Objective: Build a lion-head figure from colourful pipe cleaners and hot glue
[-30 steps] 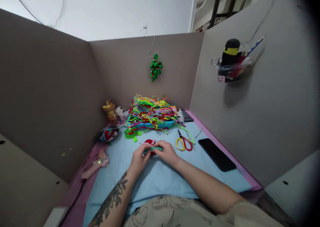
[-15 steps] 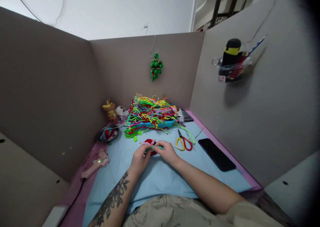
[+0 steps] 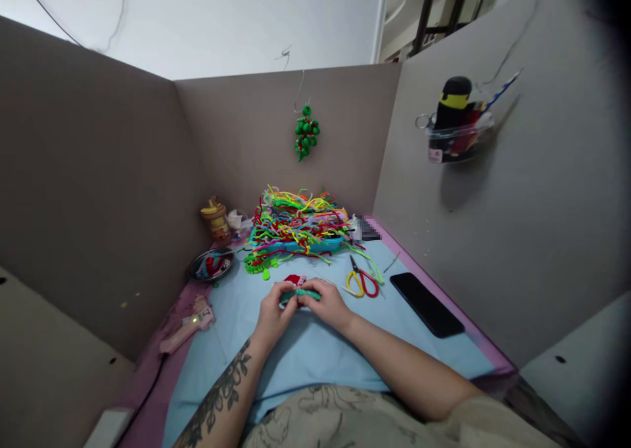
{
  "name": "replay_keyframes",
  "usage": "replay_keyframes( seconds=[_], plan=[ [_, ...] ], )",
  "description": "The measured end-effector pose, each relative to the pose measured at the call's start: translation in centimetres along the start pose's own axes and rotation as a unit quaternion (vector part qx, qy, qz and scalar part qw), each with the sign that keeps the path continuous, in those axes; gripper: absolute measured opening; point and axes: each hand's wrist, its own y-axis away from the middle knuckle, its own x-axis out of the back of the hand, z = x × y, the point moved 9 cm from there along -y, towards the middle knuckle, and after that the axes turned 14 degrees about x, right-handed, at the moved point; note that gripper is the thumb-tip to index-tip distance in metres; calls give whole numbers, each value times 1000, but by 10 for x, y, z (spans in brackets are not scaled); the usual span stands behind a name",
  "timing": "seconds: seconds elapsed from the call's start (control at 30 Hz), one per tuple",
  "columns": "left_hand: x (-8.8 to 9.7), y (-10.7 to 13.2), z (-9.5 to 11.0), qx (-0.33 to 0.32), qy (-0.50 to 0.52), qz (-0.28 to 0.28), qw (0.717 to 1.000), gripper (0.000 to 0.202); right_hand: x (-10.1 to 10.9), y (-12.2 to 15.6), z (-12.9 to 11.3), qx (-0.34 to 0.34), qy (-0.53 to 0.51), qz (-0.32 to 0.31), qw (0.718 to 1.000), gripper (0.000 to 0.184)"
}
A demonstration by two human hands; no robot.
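Note:
My left hand (image 3: 276, 307) and my right hand (image 3: 328, 303) meet over the middle of the blue cloth (image 3: 305, 362). Between them is a teal pipe cleaner piece (image 3: 306, 293), pinched from both sides by fingers and thumbs. Just beyond the fingertips shows a red and pink fuzzy piece (image 3: 294, 280), partly covered by the fingers; whether it is held or lies on the cloth I cannot tell. To the right of my right hand lie scissors (image 3: 362, 285) with one yellow and one red handle loop.
A blue tray (image 3: 320, 245) heaped with colourful pipe cleaners stands at the back. A green fuzzy figure (image 3: 256, 263), a metal bowl (image 3: 211, 277) and a pink glue gun (image 3: 190, 326) are on the left. A black phone (image 3: 426, 305) lies right. Grey partitions (image 3: 290, 139) enclose the table.
My fingers have shifted on the teal piece, and my right hand has turned so more of the piece shows between the hands. The view has moved slightly.

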Motion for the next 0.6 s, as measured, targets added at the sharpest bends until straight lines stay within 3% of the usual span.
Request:
replay_keyframes(
  seconds=[0.2,0.6],
  plan=[
    [-7,-1,-8,38,56,-31,997,23,-3,-4,-13,52,-28,-22,998,20],
    [-18,-3,-16,84,150,-89,981,29,-7,-5,-15,75,-10,-73,994,13]
  ],
)
